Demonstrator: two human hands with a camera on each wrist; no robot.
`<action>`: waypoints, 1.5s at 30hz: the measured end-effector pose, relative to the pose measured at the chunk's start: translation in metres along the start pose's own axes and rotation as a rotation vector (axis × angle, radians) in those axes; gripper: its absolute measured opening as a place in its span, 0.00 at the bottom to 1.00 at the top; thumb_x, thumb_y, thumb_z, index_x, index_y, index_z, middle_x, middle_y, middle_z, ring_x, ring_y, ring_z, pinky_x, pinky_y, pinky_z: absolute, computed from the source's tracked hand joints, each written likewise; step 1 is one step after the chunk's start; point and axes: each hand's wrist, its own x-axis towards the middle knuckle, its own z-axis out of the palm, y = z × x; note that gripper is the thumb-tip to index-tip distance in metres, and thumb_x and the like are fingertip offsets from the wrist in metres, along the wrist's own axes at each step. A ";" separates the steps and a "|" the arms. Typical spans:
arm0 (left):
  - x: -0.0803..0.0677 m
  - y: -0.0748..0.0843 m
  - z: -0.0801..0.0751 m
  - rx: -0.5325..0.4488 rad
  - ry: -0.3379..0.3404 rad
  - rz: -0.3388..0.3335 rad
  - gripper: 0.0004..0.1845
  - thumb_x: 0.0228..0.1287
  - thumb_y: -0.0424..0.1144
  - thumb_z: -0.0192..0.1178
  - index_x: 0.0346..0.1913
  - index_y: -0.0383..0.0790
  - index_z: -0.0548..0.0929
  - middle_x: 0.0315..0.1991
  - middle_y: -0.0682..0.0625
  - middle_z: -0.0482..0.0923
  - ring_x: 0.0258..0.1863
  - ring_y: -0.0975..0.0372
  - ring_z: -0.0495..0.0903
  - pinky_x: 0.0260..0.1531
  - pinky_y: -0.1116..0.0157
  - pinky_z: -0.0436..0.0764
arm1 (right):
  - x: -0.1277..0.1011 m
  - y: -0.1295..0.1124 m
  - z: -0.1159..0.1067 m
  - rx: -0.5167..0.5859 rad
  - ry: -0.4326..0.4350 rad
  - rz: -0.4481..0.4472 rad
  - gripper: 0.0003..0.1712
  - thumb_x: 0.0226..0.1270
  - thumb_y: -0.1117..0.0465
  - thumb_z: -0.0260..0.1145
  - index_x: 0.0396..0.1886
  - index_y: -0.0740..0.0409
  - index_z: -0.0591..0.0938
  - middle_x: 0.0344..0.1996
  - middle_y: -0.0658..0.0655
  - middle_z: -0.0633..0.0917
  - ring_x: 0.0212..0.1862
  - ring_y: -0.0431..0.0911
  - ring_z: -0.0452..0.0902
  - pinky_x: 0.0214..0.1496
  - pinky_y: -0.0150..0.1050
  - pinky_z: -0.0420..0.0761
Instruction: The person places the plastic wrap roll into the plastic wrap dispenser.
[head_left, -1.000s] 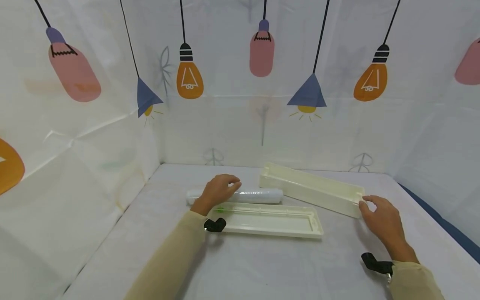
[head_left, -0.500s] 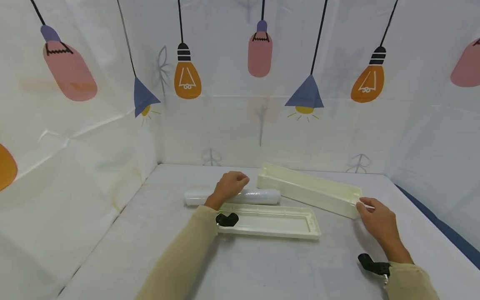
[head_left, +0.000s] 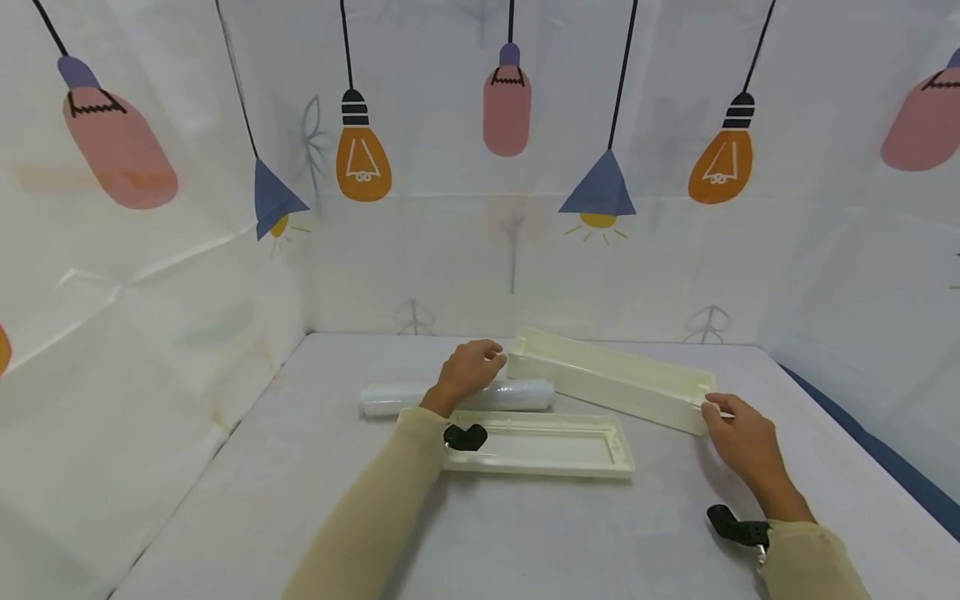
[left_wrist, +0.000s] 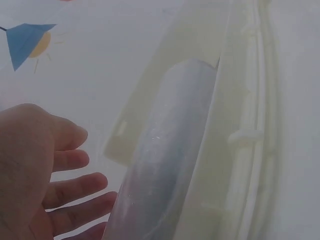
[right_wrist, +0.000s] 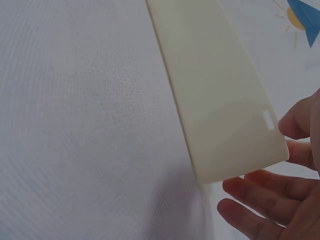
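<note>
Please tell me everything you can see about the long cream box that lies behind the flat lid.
The long cream box looks like smooth plastic: a narrow open-topped trough with low walls, seemingly empty. It lies slantwise on the white table, behind the flat lid. The right hand touches its near right end; the left hand reaches its far left end, over the film roll.

Left hand [head_left: 468, 368] reached forward, fingers loosely curled, right hand [head_left: 738, 433] extended, fingers relaxed, sleeved forearms
</note>
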 end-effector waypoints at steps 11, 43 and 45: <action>0.016 0.015 0.019 -0.188 0.071 -0.045 0.19 0.72 0.43 0.54 0.57 0.38 0.84 0.56 0.46 0.82 0.57 0.51 0.79 0.55 0.53 0.77 | 0.001 0.000 -0.005 -0.006 -0.036 0.030 0.31 0.81 0.49 0.46 0.67 0.70 0.71 0.64 0.79 0.69 0.60 0.73 0.71 0.53 0.65 0.76; 0.029 0.011 0.019 -0.165 -0.053 -0.068 0.21 0.74 0.45 0.55 0.21 0.42 0.69 0.20 0.52 0.64 0.21 0.63 0.62 0.25 0.66 0.66 | -0.001 -0.001 0.001 0.047 -0.038 0.029 0.31 0.82 0.48 0.45 0.67 0.69 0.72 0.65 0.77 0.70 0.56 0.69 0.77 0.52 0.62 0.79; 0.030 0.010 0.020 -0.168 -0.053 -0.064 0.24 0.73 0.44 0.56 0.18 0.44 0.61 0.17 0.54 0.55 0.19 0.63 0.54 0.22 0.66 0.59 | -0.001 0.000 0.001 0.048 -0.042 0.034 0.31 0.82 0.47 0.45 0.67 0.68 0.72 0.65 0.77 0.70 0.56 0.69 0.77 0.52 0.62 0.79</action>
